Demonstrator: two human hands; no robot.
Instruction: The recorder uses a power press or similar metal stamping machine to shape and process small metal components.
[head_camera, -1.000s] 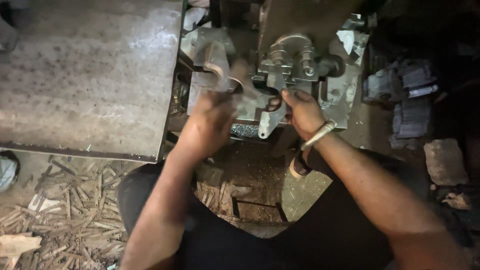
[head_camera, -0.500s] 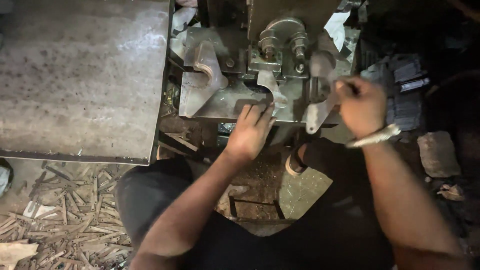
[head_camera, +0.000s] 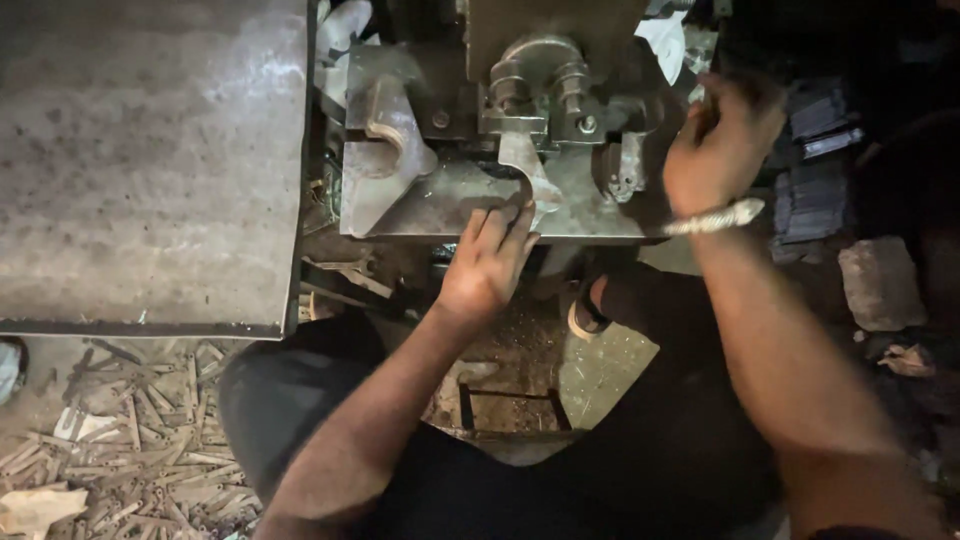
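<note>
Down at the bench, left hand (head_camera: 487, 262) resting on the front edge of the flat steel bed plate (head_camera: 440, 205) of a small metal press (head_camera: 520, 110), fingers (head_camera: 505, 222) together and flat, tips touching a pale curved metal blank (head_camera: 530, 180) that hangs down from the tooling onto the plate; not clamped on it, only pressing; right hand (head_camera: 722, 148) raised at the right side of the press, a pale braided bracelet (head_camera: 715, 218) on the wrist, fingers curled as if closed around something dark, though too dim and blurred to tell what, if anything; rounded grey housing with two bolts (head_camera: 548, 85) just above the blank; a curved bracket (head_camera: 392, 120) on the left part of the plate, apart from both hands; a large scuffed steel table (head_camera: 150, 160) just left of the press; many thin metal strips (head_camera: 140, 440) scattered on the floor at lower left; dark trousers (head_camera: 290, 400) beneath the arms; a stone block (head_camera: 880, 282) on the ground at far right.
</note>
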